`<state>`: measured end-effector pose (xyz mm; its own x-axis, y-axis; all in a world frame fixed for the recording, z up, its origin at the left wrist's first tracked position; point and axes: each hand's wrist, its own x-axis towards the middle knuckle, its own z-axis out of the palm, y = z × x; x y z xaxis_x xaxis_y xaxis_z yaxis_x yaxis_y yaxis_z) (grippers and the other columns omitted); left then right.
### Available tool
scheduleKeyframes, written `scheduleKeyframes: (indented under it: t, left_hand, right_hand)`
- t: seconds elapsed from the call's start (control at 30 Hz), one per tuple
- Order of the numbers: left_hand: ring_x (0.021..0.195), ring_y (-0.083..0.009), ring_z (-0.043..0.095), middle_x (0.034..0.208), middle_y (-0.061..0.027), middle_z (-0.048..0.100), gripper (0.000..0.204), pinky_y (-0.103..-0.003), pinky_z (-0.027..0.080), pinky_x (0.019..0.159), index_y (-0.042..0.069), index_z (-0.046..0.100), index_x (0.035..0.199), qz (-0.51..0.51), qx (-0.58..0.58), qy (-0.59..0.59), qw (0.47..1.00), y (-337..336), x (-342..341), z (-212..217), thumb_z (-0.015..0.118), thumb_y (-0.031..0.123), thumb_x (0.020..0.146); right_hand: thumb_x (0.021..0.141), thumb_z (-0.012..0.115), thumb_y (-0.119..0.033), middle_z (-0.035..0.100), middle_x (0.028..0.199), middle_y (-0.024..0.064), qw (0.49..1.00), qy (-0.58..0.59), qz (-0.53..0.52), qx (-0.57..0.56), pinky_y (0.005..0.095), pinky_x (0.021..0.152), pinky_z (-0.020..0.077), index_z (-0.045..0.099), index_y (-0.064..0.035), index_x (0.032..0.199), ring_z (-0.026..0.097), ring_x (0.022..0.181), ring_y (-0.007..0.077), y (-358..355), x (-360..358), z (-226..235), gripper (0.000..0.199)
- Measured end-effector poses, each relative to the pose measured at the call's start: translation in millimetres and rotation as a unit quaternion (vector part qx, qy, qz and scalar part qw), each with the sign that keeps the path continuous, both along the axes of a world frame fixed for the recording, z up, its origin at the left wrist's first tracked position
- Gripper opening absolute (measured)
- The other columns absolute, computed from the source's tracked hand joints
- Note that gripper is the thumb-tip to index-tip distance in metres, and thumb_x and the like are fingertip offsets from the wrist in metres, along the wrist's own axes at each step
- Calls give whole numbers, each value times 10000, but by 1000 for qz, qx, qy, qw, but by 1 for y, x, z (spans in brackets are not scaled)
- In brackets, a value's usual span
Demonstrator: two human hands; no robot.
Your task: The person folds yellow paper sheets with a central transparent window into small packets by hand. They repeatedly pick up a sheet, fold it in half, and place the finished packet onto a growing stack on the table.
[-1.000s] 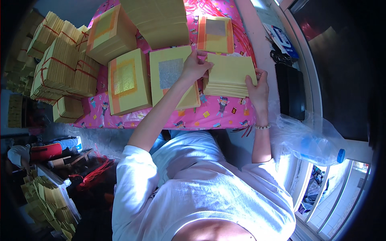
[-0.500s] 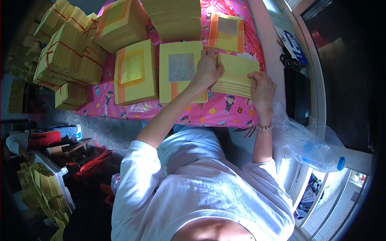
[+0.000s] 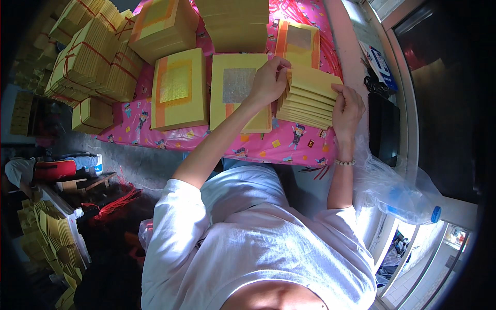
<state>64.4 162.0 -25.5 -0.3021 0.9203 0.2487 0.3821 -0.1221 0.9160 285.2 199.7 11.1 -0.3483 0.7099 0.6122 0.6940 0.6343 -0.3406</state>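
Paper stack (image 3: 308, 101), thin yellow sheets fanned stepwise, long axis slanting across the counter (image 3: 258, 147); left hand (image 3: 268, 80) and right hand (image 3: 347, 106) pinch its ends.

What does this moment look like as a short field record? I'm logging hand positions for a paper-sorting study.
left hand: left hand grips the left edge of the fanned stack of plain yellow paper sheets
right hand: right hand steadies the stack's right edge
surface: table under a pink cartoon-print plastic cloth
beside the stack: yellow paper pile with a silver foil square, to its left
far left: yellow paper bundles tied with red string
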Motion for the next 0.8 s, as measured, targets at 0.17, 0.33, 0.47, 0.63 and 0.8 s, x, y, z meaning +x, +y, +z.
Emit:
scheduleKeyframes:
  t: [0.17, 0.33, 0.47, 0.63, 0.8]
  left_hand:
    - [811, -189, 621, 937, -104, 628, 157, -320, 501, 727, 18, 565, 1050, 14, 27, 12, 999, -19, -5, 11, 513, 66, 910]
    - [740, -103, 578, 897, -34, 611, 159, -253, 466, 640, 39, 571, 1056, 23, 29, -29, 999, -75, -27, 20, 540, 62, 902]
    - [732, -96, 559, 902, -9, 611, 180, -233, 441, 620, 59, 594, 1037, 102, -4, 14, 995, -140, -60, 22, 595, 58, 858]
    - [903, -244, 558, 982, -76, 603, 302, -342, 447, 760, 68, 589, 1050, 192, -28, 193, 962, -211, -114, 16, 674, 58, 761]
    - [1102, -346, 450, 1155, -115, 530, 485, -438, 369, 933, 95, 546, 1138, 182, -80, 299, 934, -251, -149, 5, 726, 62, 690]
  right_hand:
    - [797, 520, 58, 642, 913, 95, 999, 39, 26, 19, 397, 837, 451, 650, -66, 954, 595, 923, 283, -3, -6, 12, 238]
    - [813, 523, 66, 628, 932, 130, 982, 147, 107, -44, 382, 804, 465, 644, -41, 970, 602, 870, 303, -36, -38, 37, 225]
    - [807, 586, 30, 628, 925, 120, 957, 108, 250, -98, 371, 777, 468, 640, -36, 965, 604, 860, 296, -63, -85, 37, 180]
    - [761, 691, -103, 609, 888, 96, 916, -15, 386, -110, 392, 755, 456, 636, -60, 943, 587, 854, 293, -85, -156, 9, 195]
    - [703, 740, -190, 587, 871, 71, 885, -88, 447, -89, 380, 757, 456, 632, -75, 936, 572, 863, 258, -102, -204, -15, 282]
